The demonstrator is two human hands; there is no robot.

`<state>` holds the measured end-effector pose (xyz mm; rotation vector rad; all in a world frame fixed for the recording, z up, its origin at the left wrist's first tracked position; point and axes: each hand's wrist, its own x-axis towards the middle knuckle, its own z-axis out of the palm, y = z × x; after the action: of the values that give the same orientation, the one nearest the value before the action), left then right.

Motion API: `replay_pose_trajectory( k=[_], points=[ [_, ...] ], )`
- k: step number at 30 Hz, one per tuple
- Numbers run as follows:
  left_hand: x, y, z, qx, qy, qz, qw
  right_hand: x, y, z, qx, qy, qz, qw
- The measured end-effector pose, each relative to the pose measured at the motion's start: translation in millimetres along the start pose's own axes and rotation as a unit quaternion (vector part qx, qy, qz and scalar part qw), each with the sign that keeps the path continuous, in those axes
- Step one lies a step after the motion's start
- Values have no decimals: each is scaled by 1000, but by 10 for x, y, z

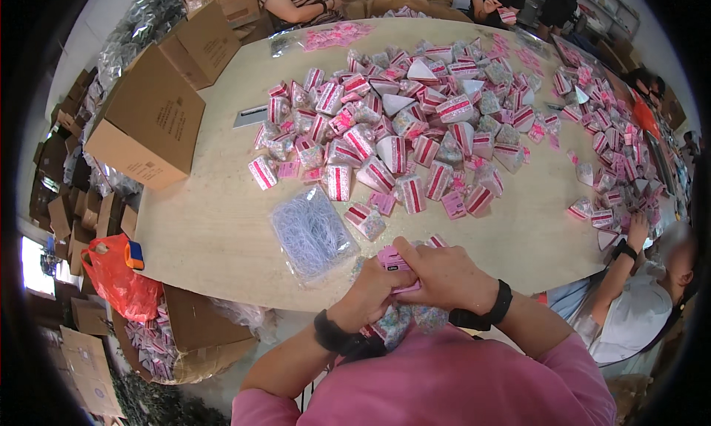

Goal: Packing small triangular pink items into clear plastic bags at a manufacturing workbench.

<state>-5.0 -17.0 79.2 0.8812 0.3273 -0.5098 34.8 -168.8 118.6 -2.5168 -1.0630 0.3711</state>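
Together, a left hand [369,291] and right hand [453,274] are grasping a pink card [393,261] at the frame's lower centre, while a string bag [312,235] is lying just left and striped wedges [392,153] are crowding the upper centre.

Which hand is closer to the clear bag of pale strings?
Left. The left hand is below and to the right of the clear bag; the right hand is farther right, beyond the left one.

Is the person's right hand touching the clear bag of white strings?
Apart: the head view shows tabletop between the right hand and the bag.
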Motion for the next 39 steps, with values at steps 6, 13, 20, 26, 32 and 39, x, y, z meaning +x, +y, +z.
replay_pose_trajectory(
  k=[6, 13, 20, 26, 32, 39],
  points=[
    [-25, 53, 39, 80, 34, -27, 996, 4, 11, 16, 27, -21, 17, 999],
    [-108, 27, 21, 18, 32, 22, 999, 91, 220, -217, 184, -1, 26, 983],
    [-147, -184, -1, 279, 70, 192, 938, 38, -229, 65, 102, 101, 47, 988],
    [-197, -159, 77, 418, 107, 174, 885, 92, -155, 148, 178, 90, 75, 977],
    [-164, -243, 41, 321, 109, 155, 928, 71, -134, 245, 251, 118, 93, 956],
    [-223, -156, -15, 176, 75, 90, 977, 59, 130, 139, 357, 53, 21, 932]
  ],
)
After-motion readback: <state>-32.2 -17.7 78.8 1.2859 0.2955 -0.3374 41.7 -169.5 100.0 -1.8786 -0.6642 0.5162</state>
